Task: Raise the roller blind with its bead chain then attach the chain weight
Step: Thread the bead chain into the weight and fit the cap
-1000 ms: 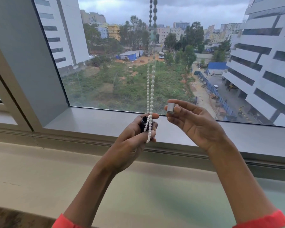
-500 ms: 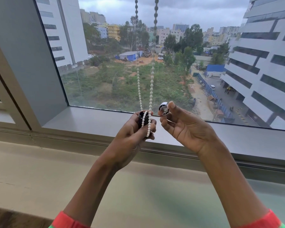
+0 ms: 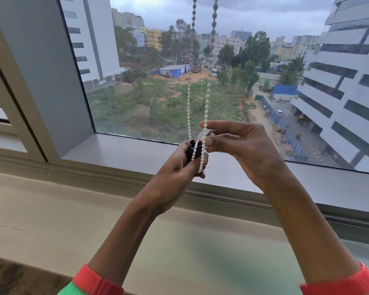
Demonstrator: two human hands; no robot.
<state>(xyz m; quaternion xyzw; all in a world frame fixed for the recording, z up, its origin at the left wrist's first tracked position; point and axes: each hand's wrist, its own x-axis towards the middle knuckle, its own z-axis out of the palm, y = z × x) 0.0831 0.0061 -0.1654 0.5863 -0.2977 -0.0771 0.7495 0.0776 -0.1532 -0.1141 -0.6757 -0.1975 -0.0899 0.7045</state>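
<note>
A white bead chain point(image 3: 207, 103) hangs in two strands from above, in front of the window. Its lower loop drapes over a dark cylindrical chain weight body point(image 3: 193, 150), which my left hand point(image 3: 175, 175) grips upright. My right hand point(image 3: 245, 147) is just to the right, almost touching the left. Its thumb and fingers pinch a small silver cap point(image 3: 206, 134), mostly hidden behind the right strand and my fingers. The roller blind itself is out of view above.
A grey window sill point(image 3: 119, 154) runs below the glass, with a beige ledge point(image 3: 73, 209) in front of it. A window frame post point(image 3: 15, 99) stands at the left. Buildings and trees show through the glass.
My right hand has moved left with the silver cap, closing in on the weight body. The two chain strands have spread apart. My left hand stays about where it was.
</note>
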